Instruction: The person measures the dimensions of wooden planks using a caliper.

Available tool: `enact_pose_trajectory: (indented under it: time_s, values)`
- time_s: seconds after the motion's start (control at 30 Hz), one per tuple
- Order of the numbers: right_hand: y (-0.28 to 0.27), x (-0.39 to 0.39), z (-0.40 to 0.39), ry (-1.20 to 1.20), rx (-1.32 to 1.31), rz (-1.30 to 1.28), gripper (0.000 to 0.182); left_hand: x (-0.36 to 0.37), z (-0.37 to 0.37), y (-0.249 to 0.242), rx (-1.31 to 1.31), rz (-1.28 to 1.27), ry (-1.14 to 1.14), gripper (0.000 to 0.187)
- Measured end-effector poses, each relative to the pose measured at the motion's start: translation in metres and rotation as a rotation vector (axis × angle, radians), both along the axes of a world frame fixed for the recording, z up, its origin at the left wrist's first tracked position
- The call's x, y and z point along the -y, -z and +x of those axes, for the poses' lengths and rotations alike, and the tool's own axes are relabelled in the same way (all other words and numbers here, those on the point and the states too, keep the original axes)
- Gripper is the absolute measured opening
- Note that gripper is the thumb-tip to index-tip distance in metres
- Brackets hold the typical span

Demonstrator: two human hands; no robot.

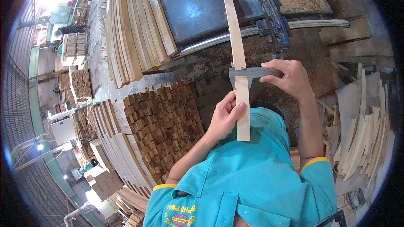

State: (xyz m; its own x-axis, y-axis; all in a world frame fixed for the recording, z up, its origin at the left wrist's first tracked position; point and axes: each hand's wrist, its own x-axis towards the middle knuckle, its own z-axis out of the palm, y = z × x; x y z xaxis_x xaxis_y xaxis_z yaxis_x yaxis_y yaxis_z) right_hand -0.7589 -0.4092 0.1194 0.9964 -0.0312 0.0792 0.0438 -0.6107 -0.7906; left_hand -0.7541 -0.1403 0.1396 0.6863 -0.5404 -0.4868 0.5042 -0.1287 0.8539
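Note:
A long, pale wooden strip (237, 50) runs from near my body out over the dark machine table. My left hand (227, 115) grips the strip near its lower end, with the thumb on top. In my right hand (288, 77) is a grey metal caliper (252, 72), held by its right end between thumb and fingers. The caliper lies across the strip above my left hand, its jaws pointing toward my body, one on each side of the wood.
A machine table (202, 10) with a metal rail (315, 23) stands ahead. Long boards (136, 25) lie at its left. Below them is a large stack of wood pieces (162, 130). Thin offcuts (364, 136) lean at the right, and cardboard boxes (102, 180) sit lower left.

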Motion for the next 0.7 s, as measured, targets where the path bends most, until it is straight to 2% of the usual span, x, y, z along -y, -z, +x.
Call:
enact_pose_trajectory:
  time_s: [0.1, 0.37, 0.7]
  values:
    - [0.0006, -0.0015, -0.0003, 0.007, 0.032, 0.003, 0.042, 0.0012, 0.0, -0.0003, 0.004, 0.0, -0.008, 0.048]
    - [-0.0009, -0.0072, -0.0044, 0.035, 0.025, 0.082, 0.036, -0.0008, 0.0013, 0.0, 0.013, 0.013, -0.024, 0.065]
    - [0.0005, -0.0044, -0.0044, 0.023, 0.027, 0.043, 0.04, 0.0024, 0.0007, -0.0002, -0.003, -0.025, -0.042, 0.058]
